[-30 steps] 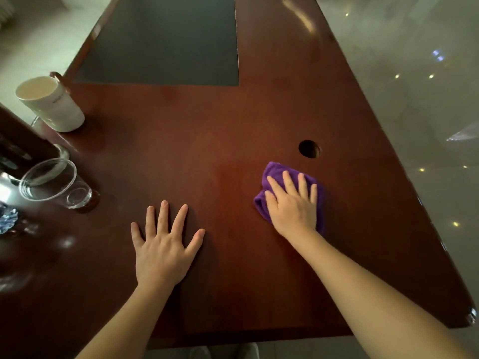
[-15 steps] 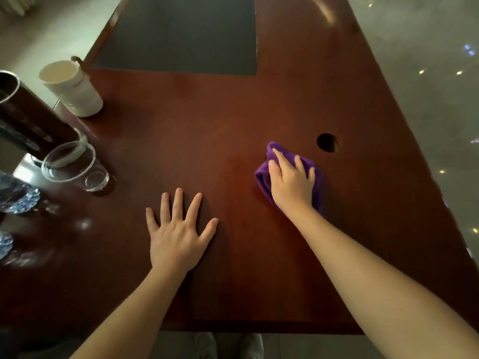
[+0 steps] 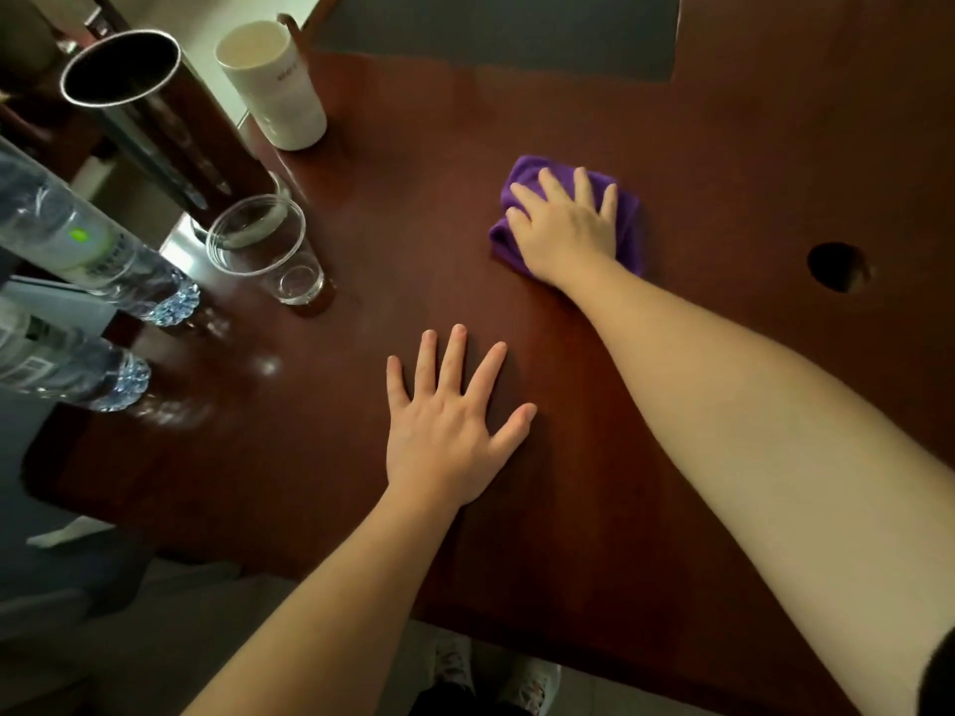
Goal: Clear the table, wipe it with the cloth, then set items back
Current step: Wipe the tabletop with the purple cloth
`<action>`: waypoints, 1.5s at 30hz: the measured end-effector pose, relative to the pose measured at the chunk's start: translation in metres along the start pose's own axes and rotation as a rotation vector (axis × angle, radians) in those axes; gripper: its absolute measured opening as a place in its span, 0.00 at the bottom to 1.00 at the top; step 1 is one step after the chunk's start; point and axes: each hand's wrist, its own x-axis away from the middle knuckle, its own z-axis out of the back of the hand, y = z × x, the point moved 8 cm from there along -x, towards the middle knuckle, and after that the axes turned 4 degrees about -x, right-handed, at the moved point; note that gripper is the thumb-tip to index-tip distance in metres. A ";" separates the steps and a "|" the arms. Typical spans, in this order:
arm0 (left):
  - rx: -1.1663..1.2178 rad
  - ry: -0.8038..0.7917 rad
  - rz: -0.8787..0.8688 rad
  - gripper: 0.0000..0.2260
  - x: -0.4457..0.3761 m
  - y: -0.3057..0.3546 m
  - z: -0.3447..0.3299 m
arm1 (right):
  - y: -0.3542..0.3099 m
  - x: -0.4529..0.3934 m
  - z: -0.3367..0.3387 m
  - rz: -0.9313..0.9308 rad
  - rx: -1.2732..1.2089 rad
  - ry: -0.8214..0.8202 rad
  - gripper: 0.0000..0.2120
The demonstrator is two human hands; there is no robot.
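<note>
Right now the right hand lies flat on the purple cloth, fingers spread and pressing it to the desk, not gripping. Beside it the left hand rests open and empty on bare wood. Unwiped desk seems to lie leftward, toward the clear cup and white mug, so the cloth hand is nearer that stretch

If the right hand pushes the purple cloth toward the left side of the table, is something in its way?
Yes. The clear plastic cup and white ceramic mug stand there, left of the purple cloth under the right hand.
</note>
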 end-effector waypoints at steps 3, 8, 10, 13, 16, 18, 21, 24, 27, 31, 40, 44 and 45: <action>-0.003 -0.002 0.001 0.33 0.001 0.000 0.000 | 0.063 -0.008 0.022 -0.159 -0.002 0.044 0.25; -0.010 -0.013 -0.001 0.33 0.000 0.000 -0.001 | 0.191 0.019 0.054 -0.430 0.015 0.102 0.27; -0.013 -0.017 -0.002 0.33 0.000 0.000 0.000 | 0.211 0.031 0.058 -0.442 0.024 0.109 0.27; -0.020 -0.032 -0.002 0.34 0.000 0.001 0.000 | 0.216 0.043 0.059 -0.438 0.012 0.122 0.27; -0.019 -0.046 0.000 0.34 0.000 0.002 0.002 | 0.209 0.054 0.056 -0.449 -0.014 0.124 0.27; -0.023 -0.050 0.003 0.34 0.000 0.002 0.002 | 0.197 0.067 0.050 -0.436 0.000 0.133 0.27; -0.027 -0.051 0.005 0.34 0.001 0.002 0.003 | 0.163 0.086 0.040 -0.376 0.012 0.150 0.25; -0.027 -0.059 0.004 0.35 0.000 0.003 0.004 | 0.107 0.093 0.027 -0.254 0.026 0.156 0.24; -0.030 -0.056 0.005 0.35 -0.001 0.002 0.003 | 0.036 0.085 0.008 -0.099 -0.012 0.114 0.23; -0.043 -0.051 0.003 0.35 -0.003 0.000 -0.001 | -0.031 0.055 -0.011 0.012 -0.066 0.043 0.23; -0.034 -0.039 0.012 0.34 0.000 -0.001 0.001 | -0.003 -0.002 0.005 -0.033 -0.056 0.015 0.23; -0.022 -0.018 0.008 0.33 0.001 0.000 0.002 | 0.074 -0.006 0.028 -0.210 -0.035 0.081 0.24; -0.020 -0.018 0.007 0.33 0.001 0.000 0.002 | 0.098 -0.003 0.034 -0.257 -0.029 0.095 0.25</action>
